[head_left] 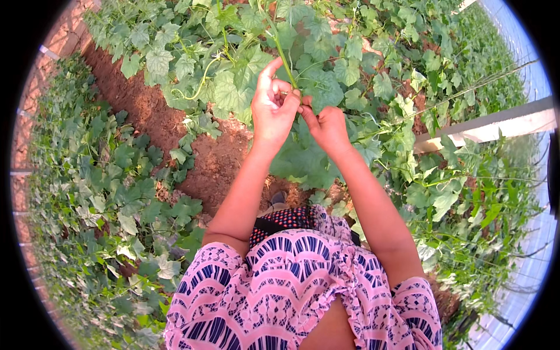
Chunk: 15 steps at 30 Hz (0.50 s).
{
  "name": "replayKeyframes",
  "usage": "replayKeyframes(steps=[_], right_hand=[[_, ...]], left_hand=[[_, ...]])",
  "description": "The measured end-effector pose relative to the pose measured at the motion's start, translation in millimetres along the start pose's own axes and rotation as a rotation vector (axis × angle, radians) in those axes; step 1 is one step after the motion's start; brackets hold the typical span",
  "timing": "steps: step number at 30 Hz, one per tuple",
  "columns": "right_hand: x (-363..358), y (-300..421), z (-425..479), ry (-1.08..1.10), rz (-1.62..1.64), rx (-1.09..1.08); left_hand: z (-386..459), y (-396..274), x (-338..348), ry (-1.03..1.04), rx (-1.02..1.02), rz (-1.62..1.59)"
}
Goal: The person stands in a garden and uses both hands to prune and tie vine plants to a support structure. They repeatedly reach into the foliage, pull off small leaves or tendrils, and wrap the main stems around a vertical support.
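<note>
A green vine stem (pixel 282 52) runs down from the top of the view to my fingertips. My left hand (pixel 274 103) pinches this stem between thumb and fingers, with the index finger raised alongside it. Close against it, my right hand (pixel 326 127) has its thumb and index finger together at the stem's lower end; what lies between those fingertips is too small to tell. Broad lobed leaves (pixel 321 87) hang just behind and beside both hands. A pale curling tendril (pixel 203 81) stands out to the left of my left hand.
Reddish bare soil (pixel 214 157) forms a path between the plant rows. A dense row of vines (pixel 109 183) fills the left. On the right, a pale post (pixel 490 124) slants through the foliage, a twine (pixel 472 89) stretches above it, and plastic sheeting (pixel 523 39) curves along the edge.
</note>
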State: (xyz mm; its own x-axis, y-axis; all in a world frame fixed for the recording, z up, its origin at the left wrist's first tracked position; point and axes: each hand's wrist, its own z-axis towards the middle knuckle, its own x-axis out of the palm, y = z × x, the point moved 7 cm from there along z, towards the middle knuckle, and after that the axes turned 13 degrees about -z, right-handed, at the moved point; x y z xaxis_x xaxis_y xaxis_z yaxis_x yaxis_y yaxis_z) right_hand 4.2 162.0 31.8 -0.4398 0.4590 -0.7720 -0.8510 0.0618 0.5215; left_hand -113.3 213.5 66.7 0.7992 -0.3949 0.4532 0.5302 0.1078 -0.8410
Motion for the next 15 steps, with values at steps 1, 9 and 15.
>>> replayKeyframes(steps=[1,9,15], right_hand=[[-2.9,3.0,1.4,0.036,-0.037,-0.002],[10.8,-42.1,-0.9,0.056,-0.022,0.086],[-7.4,-39.2,8.6,0.057,0.323,0.105]], left_hand=[[-2.0,-5.1,2.8,-0.024,0.024,-0.061],[6.5,-37.7,0.0,-0.047,-0.032,-0.467],[-19.1,28.4,-62.6,-0.251,-0.144,0.01]])
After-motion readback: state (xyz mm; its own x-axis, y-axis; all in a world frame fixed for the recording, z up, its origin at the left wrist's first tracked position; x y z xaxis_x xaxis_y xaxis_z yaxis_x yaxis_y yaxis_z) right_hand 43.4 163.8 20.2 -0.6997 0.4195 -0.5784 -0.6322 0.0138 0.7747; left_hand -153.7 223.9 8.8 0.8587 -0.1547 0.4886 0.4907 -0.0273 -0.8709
